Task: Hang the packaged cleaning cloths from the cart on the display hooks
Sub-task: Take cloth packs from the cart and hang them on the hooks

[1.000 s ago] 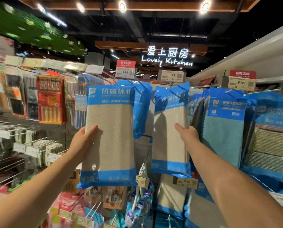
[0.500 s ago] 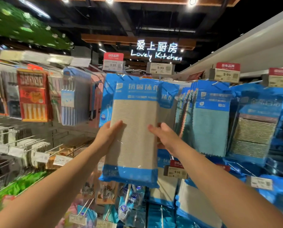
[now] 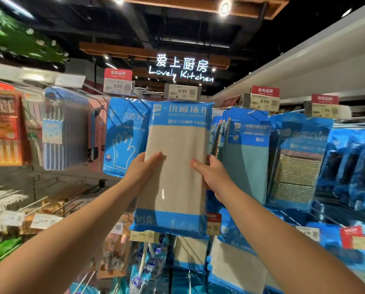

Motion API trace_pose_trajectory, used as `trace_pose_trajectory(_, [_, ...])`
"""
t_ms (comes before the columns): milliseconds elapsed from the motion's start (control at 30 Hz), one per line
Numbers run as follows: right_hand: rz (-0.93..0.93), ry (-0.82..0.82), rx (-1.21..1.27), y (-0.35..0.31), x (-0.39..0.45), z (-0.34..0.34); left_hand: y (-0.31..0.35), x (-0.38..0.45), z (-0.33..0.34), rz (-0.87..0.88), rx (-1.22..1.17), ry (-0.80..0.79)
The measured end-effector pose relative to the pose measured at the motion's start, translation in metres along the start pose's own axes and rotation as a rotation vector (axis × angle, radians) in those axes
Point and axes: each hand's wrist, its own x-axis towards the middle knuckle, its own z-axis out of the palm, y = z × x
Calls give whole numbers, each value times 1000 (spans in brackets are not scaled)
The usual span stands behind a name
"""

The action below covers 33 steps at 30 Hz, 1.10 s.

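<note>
A beige cleaning cloth package (image 3: 177, 145) with blue bands at top and bottom is held upright in front of the top display row. My left hand (image 3: 142, 169) grips its left edge, thumb on the front. My right hand (image 3: 212, 175) grips its right edge the same way. The top of the package sits just below a 9.99 price tag (image 3: 182, 91). The hook behind that tag is hidden, and I cannot tell whether the package hangs on it. The cart is out of view.
A blue glove package (image 3: 124, 141) hangs to the left, with a teal cloth package (image 3: 248, 158) and a scrub pad package (image 3: 298, 168) to the right. More beige cloth packages (image 3: 230, 264) hang on the row below. Bare metal hooks (image 3: 5, 200) stick out at lower left.
My left hand carried the package from the left to the centre of the row. My right hand left a hanging package and took the carried one's right edge. The view shifted right.
</note>
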Motion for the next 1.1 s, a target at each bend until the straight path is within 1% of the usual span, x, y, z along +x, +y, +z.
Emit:
trace_pose_trajectory(167, [69, -20, -13, 8, 1, 2, -9, 1, 1, -37, 24, -3])
trace_pose_trajectory(400, [73, -34, -3, 14, 5, 0, -12, 3, 1, -41, 26, -21])
trace_pose_trajectory(567, [70, -17, -19, 25, 6, -3, -19, 2, 2, -48, 41, -15])
trace_pose_trajectory(667, [71, -10, -33, 30, 9, -3, -22, 4, 2, -59, 47, -37])
trace_pose_trajectory(800, [115, -11, -31, 30, 23, 0, -19, 13, 3, -94, 29, -35])
trace_pose_trajectory(933, [178, 61, -77, 36, 36, 2, -11, 26, 8, -226, -6, -124])
trace_pose_trajectory(1000, [210, 129, -99, 48, 38, 2, -18, 32, 11, -243, 61, -165])
trace_pose_trajectory(1033, [224, 160, -126, 54, 37, 1, -25, 35, 11, -235, 105, -159])
trace_pose_trajectory(1100, [253, 188, -177, 69, 31, -1, -45, 35, 14, -203, 170, -77])
